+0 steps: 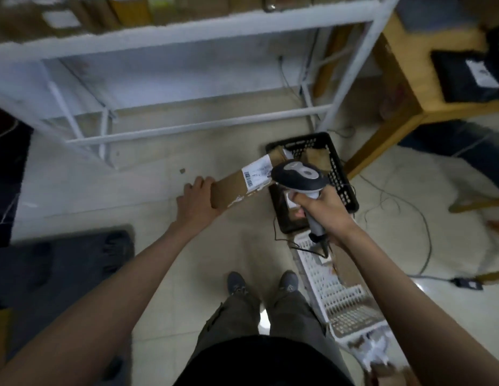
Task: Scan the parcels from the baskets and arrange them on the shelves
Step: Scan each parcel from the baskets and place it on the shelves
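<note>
- The left hand grips one end of a long brown cardboard parcel, fingers curled round its far edge, holding it in the air above the floor.
- The parcel's white barcode label faces up, just beside the scanner's head.
- The right hand has its fingers closed round the handle of a grey-and-black barcode scanner — its nose points at the label.
- Below the hands a black basket sits on the floor with parcels inside; a white basket lies nearer the person's feet.
- A white metal shelf rack stands ahead — boxes line its upper shelf.
</note>
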Demonstrator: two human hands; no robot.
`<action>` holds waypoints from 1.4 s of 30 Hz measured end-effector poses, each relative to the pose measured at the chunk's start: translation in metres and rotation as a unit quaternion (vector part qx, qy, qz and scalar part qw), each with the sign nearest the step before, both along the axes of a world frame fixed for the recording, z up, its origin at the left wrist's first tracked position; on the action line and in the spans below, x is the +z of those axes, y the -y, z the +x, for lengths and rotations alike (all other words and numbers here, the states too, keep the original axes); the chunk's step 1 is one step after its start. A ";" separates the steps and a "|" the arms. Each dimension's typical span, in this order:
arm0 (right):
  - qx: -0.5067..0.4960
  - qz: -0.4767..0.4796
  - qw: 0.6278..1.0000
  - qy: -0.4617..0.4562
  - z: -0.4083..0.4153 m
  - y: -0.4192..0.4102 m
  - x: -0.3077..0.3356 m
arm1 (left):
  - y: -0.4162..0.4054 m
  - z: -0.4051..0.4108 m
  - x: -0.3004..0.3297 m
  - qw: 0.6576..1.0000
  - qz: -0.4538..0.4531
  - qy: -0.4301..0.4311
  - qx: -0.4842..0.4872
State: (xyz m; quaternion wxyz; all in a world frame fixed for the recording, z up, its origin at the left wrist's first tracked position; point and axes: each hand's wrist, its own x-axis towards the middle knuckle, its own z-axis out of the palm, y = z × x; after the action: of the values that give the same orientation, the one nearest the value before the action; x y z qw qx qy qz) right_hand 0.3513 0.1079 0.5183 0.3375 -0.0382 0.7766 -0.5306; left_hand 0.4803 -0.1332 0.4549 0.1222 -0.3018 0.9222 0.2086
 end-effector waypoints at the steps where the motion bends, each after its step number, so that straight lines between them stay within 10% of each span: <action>1: 0.042 0.019 0.999 -0.029 0.000 0.009 0.007 | 0.014 0.003 0.010 1.000 -0.012 0.000 -0.002; 11: 0.386 0.079 0.875 -0.282 0.004 0.084 0.066 | 0.103 0.025 0.113 0.983 -0.174 0.034 -0.045; 18: 0.444 0.080 0.821 -0.350 0.004 0.107 0.089 | 0.112 0.037 0.141 0.965 -0.247 0.079 -0.025; 32: 0.372 0.030 0.860 -0.349 -0.034 0.101 0.109 | 0.103 0.011 0.160 0.967 -0.247 0.055 0.018; 42: 0.114 -0.157 0.970 -0.147 -0.106 0.096 0.144 | 0.068 -0.069 0.195 0.960 0.073 -0.183 0.199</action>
State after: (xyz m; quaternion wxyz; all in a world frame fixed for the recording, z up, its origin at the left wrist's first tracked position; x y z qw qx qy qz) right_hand 0.2453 0.0121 0.6619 0.2673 -0.2566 0.7152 -0.5926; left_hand 0.4113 -0.2015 0.6498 -0.0713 -0.4259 0.8324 0.3472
